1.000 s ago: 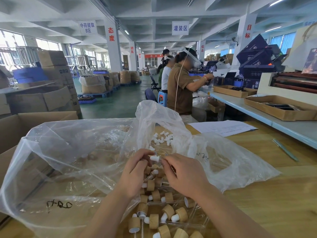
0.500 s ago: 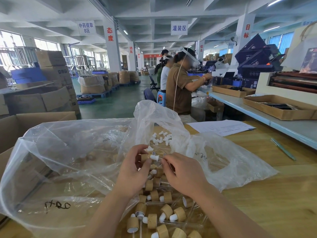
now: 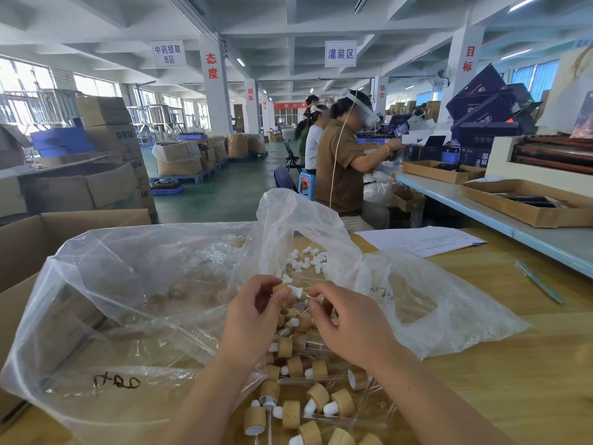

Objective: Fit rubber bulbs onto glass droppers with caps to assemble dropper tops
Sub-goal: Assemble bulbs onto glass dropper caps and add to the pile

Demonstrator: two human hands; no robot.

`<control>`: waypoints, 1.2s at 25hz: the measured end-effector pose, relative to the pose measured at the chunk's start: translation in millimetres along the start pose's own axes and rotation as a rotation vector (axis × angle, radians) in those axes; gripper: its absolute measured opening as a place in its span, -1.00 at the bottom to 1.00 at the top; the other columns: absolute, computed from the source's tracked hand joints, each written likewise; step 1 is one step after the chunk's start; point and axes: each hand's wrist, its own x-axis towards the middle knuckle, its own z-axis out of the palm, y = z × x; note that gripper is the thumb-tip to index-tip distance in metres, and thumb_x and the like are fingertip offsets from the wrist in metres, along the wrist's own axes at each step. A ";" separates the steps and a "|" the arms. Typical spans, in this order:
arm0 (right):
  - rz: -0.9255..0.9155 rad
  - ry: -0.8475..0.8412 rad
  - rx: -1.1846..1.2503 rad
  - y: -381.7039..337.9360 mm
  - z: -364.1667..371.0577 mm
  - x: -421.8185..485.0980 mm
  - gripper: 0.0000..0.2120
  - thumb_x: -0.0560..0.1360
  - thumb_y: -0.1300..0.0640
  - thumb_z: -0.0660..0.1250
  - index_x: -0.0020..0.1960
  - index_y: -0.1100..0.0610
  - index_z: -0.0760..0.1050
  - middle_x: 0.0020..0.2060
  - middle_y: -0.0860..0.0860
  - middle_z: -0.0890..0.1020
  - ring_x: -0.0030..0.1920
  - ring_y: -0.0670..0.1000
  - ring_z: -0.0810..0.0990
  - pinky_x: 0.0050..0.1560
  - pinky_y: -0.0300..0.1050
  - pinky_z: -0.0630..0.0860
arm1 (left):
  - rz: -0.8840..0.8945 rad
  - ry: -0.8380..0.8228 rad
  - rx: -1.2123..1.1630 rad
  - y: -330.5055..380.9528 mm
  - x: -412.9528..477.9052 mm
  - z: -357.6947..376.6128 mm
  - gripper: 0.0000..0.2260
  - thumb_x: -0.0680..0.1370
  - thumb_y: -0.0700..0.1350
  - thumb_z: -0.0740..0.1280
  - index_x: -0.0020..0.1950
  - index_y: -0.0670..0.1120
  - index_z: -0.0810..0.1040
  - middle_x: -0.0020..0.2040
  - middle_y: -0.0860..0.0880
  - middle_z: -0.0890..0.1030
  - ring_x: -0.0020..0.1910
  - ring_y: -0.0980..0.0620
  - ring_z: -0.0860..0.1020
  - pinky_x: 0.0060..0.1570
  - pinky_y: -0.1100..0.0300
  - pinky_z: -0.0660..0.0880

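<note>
Factory table (image 3: 500, 374) beneath; my left hand (image 3: 253, 319) pinches the light cap (image 3: 279, 288), my right hand (image 3: 349, 326) pinches its fragile, slippery glass dropper (image 3: 307, 296).

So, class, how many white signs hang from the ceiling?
2: the left sign hangs beside the red-lettered pillar, the centre sign further right; others may be hidden.

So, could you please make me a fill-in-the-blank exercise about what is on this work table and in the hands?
1. The left hand pinches a wooden cap with a ____ rubber bulb in it.
2. The right hand pinches a thin ____ dropper.
3. The loose bulbs lie on a clear ____ bag.
4. The pen lies on the table at the person's ____ side.
Missing words: white; glass; plastic; right.
</note>
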 end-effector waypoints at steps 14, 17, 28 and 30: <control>-0.120 -0.119 0.026 -0.1 -2.4 0.6 -0.62 0.61 0.02 0.13 0.41 -0.17 0.37 -0.21 -0.31 0.36 -0.33 -0.33 0.38 -0.37 -0.46 0.22 | 0.016 0.097 0.020 -10.8 3.8 -1.8 -0.87 0.56 -0.13 0.30 -0.05 0.13 0.52 -0.30 0.10 0.61 -0.37 0.14 0.57 -0.33 0.30 0.51; -0.118 -0.133 0.031 0.5 -0.5 0.0 -0.61 0.60 -0.02 0.10 0.41 -0.20 0.36 -0.32 -0.36 0.33 -0.28 -0.36 0.38 -0.35 -0.46 0.21 | 0.009 0.109 0.040 -12.2 3.6 -2.0 -0.87 0.55 -0.10 0.32 -0.03 0.16 0.52 -0.26 0.06 0.62 -0.28 0.10 0.60 -0.21 0.18 0.56; -0.041 -0.111 0.165 6.2 3.5 -1.9 -0.67 0.59 -0.08 0.12 0.32 -0.16 0.46 -0.21 -0.47 0.54 -0.17 -0.35 0.51 -0.18 -0.47 0.39 | -0.058 0.056 0.021 -10.0 2.5 -0.7 -0.79 0.56 -0.12 0.30 0.19 -0.05 0.56 -0.02 0.02 0.64 -0.04 0.07 0.63 0.02 0.15 0.56; -0.017 -0.120 0.176 6.0 3.6 -1.3 -0.68 0.59 -0.09 0.12 0.30 -0.14 0.47 -0.12 -0.28 0.63 -0.12 -0.25 0.56 -0.10 -0.36 0.47 | -0.073 0.089 -0.020 -8.2 2.6 -0.6 -0.89 0.55 -0.14 0.32 0.05 -0.01 0.59 -0.13 0.03 0.67 -0.11 0.10 0.66 -0.05 0.15 0.58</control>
